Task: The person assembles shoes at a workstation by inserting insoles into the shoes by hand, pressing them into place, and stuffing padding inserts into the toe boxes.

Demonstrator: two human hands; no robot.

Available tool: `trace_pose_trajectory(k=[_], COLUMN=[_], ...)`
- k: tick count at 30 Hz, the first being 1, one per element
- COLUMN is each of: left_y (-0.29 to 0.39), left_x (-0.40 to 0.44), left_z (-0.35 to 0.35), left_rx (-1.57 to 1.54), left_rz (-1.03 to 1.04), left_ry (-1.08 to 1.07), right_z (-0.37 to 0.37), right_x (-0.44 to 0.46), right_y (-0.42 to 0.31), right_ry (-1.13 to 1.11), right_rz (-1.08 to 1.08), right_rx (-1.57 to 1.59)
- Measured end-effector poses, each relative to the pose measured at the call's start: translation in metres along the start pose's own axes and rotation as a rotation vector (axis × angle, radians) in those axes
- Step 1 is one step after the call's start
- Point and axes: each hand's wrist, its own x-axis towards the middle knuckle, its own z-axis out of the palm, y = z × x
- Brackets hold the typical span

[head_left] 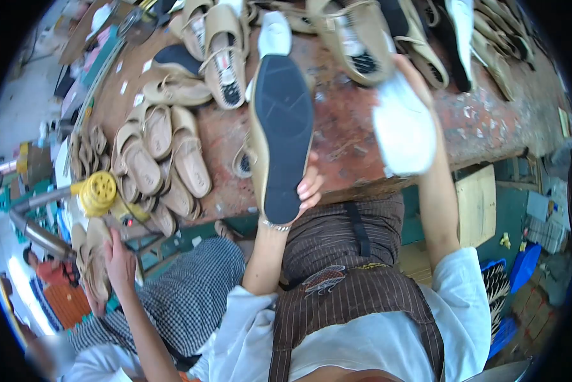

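My left hand [308,184] grips a beige shoe [283,127] by its heel end, with its black sole facing me. A white rounded piece [274,35] lies just beyond the toe; I cannot tell whether it touches the shoe. On the right, my right hand [416,79] holds a blurred, white, shoe-shaped piece [404,130], which hides most of the palm and fingers. Close to that hand's fingertips lies a beige strapped shoe [353,41] with a dark patterned underside.
Beige shoes [139,165] cluster on the left of the worn red-brown table [350,127], and more line its far side. At left, a co-worker's hands [117,258] hold beige shoes [93,261] near a yellow machine part [98,193]. Blue bins [525,267] stand low at right.
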Motion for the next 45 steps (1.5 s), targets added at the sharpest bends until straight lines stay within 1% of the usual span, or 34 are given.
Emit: trace_pose_trajectory(k=[1,2,4,6,7,8,10,11,12,13,14,15,16,18,19,20,22,23,24,26,27,28,29,30,31,32,34,36,38,40,42,43,45], left_y=[0.002,0.008,0.013,0.019,0.023,0.017,0.010,0.012,0.017,0.018,0.018,0.018,0.019,0.012,0.007,0.001,-0.009,-0.016,-0.021,-0.029,-0.029,-0.028,-0.027,-0.025,-0.020,-0.016,-0.013,-0.012,-0.011,-0.012,-0.013,-0.013,-0.010], left_x=[-0.004,-0.004,-0.022,-0.044,-0.051,-0.053,-0.041,-0.037,-0.036,-0.033,-0.027,-0.019,-0.013,-0.005,0.003,0.010,0.016,0.015,0.018,0.014,0.014,0.015,0.016,0.014,0.011,0.009,0.003,0.000,-0.001,-0.003,-0.007,-0.010,-0.016], left_z=[-0.004,-0.016,-0.024,-0.031,-0.026,-0.030,-0.010,-0.008,-0.006,-0.003,0.000,0.003,0.004,-0.003,0.006,0.020,0.032,0.035,0.058,0.047,0.050,0.057,0.062,0.061,0.061,0.060,0.052,0.048,0.048,0.047,0.047,0.048,0.049], left_rx=[0.116,0.238,0.404,0.461,0.785,1.055,1.382,1.381,1.558,1.734,1.732,1.914,2.095,2.030,2.084,2.135,2.016,1.701,1.405,1.114,1.121,1.039,0.947,0.945,0.869,0.794,0.773,0.765,0.739,0.712,0.603,0.601,0.598], left_rz=[0.019,0.004,0.040,0.034,-0.003,0.102,0.121,0.107,0.035,-0.035,-0.037,-0.109,-0.185,0.108,0.254,0.398,0.506,0.451,0.362,0.329,0.336,0.238,0.140,0.144,0.116,0.089,0.080,0.081,0.064,0.048,0.047,0.054,0.058], left_ry=[0.066,-0.029,0.093,0.341,0.490,0.564,0.640,0.623,0.584,0.542,0.531,0.545,0.564,0.562,0.524,0.488,0.421,0.369,0.263,0.166,0.188,0.325,0.455,0.467,0.461,0.454,0.445,0.483,0.470,0.456,0.456,0.464,0.466], right_z=[-0.002,0.012,0.010,-0.002,-0.005,-0.006,-0.004,-0.001,0.001,0.003,0.005,0.006,0.010,0.018,0.018,0.023,0.044,0.058,0.067,0.078,0.078,0.079,0.080,0.078,0.068,0.060,0.051,0.049,0.059,0.071,0.072,0.072,0.071], right_x=[0.013,0.010,-0.001,-0.013,-0.021,-0.028,-0.042,-0.051,-0.059,-0.066,-0.071,-0.079,-0.086,-0.096,-0.098,-0.098,-0.095,-0.095,-0.092,-0.088,-0.087,-0.088,-0.089,-0.090,-0.092,-0.093,-0.098,-0.098,-0.097,-0.093,-0.088,-0.087,-0.084], right_y=[0.002,0.006,0.024,0.040,0.044,0.047,0.047,0.043,0.041,0.040,0.038,0.032,0.026,0.019,0.022,0.025,0.033,0.039,0.045,0.059,0.063,0.061,0.054,0.048,0.041,0.037,0.031,0.031,0.036,0.051,0.066,0.070,0.076], right_ry=[-0.092,0.110,-0.064,-0.031,-0.044,-0.023,-0.026,0.051,0.062,0.199,0.333,0.353,0.354,0.378,0.378,0.368,0.286,0.294,0.267,0.223,0.155,0.137,0.038,-0.056,-0.067,-0.013,0.153,0.138,-0.028,-0.105,-0.182,-0.193,-0.216], right_rz=[0.025,0.011,0.022,0.035,0.017,0.006,-0.056,-0.059,-0.073,-0.122,-0.165,-0.132,-0.130,-0.071,-0.218,-0.206,-0.459,-0.482,-0.467,-0.459,-0.393,-0.389,-0.405,-0.420,-0.412,-0.381,-0.265,-0.278,-0.412,-0.442,-0.416,-0.414,-0.454], right_rx=[0.127,0.157,0.234,0.374,0.404,0.410,0.400,0.344,0.340,0.135,-0.072,-0.319,-0.321,-0.830,-1.032,-1.021,-1.444,-1.617,-1.594,-1.868,-1.857,-1.847,-1.741,-1.634,-1.577,-1.470,-1.576,-1.628,-1.639,-1.708,-1.819,-1.814,-1.899])
